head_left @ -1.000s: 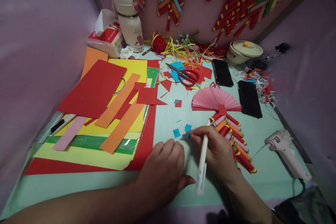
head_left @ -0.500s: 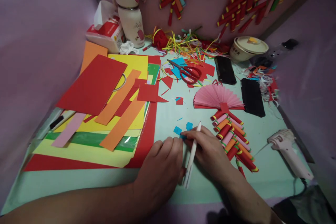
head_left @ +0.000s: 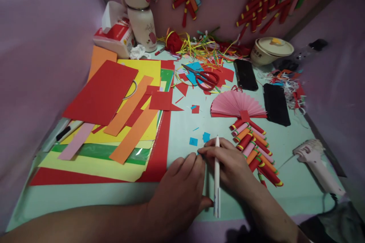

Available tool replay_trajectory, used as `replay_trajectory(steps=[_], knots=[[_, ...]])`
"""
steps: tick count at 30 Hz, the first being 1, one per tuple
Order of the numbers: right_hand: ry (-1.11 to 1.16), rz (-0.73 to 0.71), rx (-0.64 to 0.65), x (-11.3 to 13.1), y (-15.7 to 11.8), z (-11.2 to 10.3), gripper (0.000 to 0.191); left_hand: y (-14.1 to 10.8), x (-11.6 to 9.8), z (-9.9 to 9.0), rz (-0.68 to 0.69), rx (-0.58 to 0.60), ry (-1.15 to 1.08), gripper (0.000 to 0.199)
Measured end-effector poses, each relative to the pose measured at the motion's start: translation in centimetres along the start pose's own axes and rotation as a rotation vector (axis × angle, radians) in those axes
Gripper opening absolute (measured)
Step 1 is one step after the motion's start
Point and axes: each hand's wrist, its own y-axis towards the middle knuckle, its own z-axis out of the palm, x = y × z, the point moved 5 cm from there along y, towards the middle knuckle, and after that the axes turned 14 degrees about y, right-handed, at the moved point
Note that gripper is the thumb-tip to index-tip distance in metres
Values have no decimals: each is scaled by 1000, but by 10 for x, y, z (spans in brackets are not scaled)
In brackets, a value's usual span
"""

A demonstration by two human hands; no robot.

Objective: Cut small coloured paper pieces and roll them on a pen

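My right hand (head_left: pixel 228 163) has its fingers closed around a white pen (head_left: pixel 217 182), which points away from me. Its fingertips also touch a small blue paper piece (head_left: pixel 200 152), mostly hidden. Pressed beside it, my left hand (head_left: pixel 181 186) has curled fingers, and what they hold, if anything, is hidden. Just beyond the fingertips lie a blue paper square (head_left: pixel 193 141) with a faint mark and a second blue piece (head_left: pixel 206 137). A pink paper fan (head_left: pixel 238 105) with rolled paper tubes (head_left: pixel 252 146) below it lies to the right of my right hand.
Coloured paper sheets (head_left: pixel 102 91) are stacked at the left. Red-handled scissors (head_left: pixel 207 79) lie on scraps behind the hands. A glue gun (head_left: pixel 318 163), two dark phone-like slabs (head_left: pixel 276 104) and a lidded bowl (head_left: pixel 269 51) stand or lie at the right. A bottle (head_left: pixel 141 19) is at the back.
Both hands have shifted slightly right. The pen has swung to a more upright line in the picture. The blue square by the fingertips now shows whole, and the third piece is more covered.
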Motion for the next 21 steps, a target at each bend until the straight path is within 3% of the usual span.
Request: replay_trajectory(steps=[3, 7, 11, 21], knots=[[53, 5, -38, 1, -1, -1, 23, -1, -2, 2, -3, -12, 12, 66], [195, 62, -217, 4, -9, -9, 28, -5, -7, 3, 0, -12, 25, 71], [276, 142, -255, 6, -9, -9, 24, -6, -8, 4, -10, 3, 27, 82], [145, 196, -362, 2, -8, -1, 8, -6, -5, 0, -7, -8, 62, 86]])
